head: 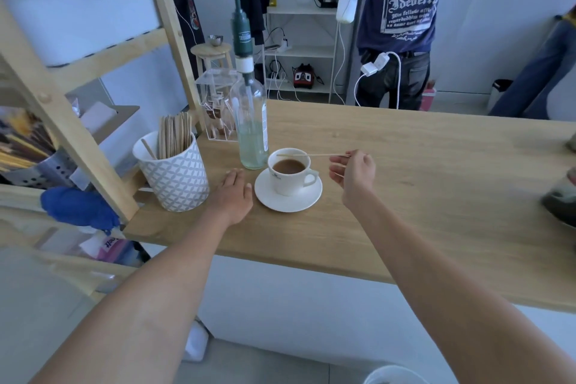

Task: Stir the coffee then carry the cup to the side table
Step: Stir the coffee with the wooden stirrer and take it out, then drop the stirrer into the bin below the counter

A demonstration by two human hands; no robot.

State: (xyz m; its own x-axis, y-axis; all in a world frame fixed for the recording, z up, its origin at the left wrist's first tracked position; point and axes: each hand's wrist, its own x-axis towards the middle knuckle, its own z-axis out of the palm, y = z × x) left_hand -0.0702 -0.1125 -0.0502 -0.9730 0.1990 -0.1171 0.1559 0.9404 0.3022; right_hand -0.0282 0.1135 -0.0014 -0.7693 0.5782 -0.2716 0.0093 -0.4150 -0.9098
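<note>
A white cup (pixel 290 182) of brown coffee stands on a white saucer (pixel 282 201) on the wooden counter (pixel 420 184), its handle turned to the right. My right hand (pixel 355 173), just right of the cup, pinches a thin wooden stir stick (pixel 308 154). The stick lies level above the cup's far rim, its tip pointing left. My left hand (pixel 233 193) rests flat on the counter, palm down, beside the saucer's left edge and holding nothing.
A patterned white mug (pixel 176 179) of wooden stir sticks stands left of my left hand. A glass bottle (pixel 252 128) with a green pump rises right behind the cup, beside a clear box (pixel 216 103). A person (pixel 402 25) stands beyond the counter. A small round stool (pixel 212 51) is farther back.
</note>
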